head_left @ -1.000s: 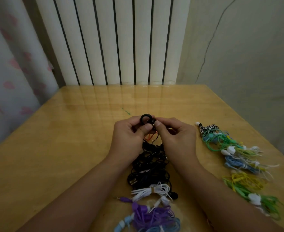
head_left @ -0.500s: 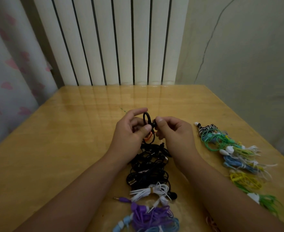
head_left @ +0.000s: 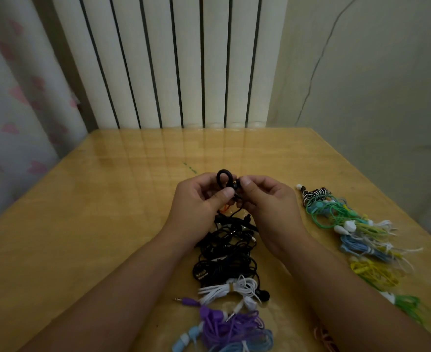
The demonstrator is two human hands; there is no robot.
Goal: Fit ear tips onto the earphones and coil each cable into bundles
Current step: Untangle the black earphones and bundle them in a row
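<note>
We pinch the black earphone above the counter, left hand and right hand both gripping it; its cable could snag in the black tangle below.

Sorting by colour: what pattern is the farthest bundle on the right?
Black-and-white stripes, head view.

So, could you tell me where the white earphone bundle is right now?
In the head view, the white earphone bundle lies near-centre on the table, between the black tangle and purple earphones.
</note>
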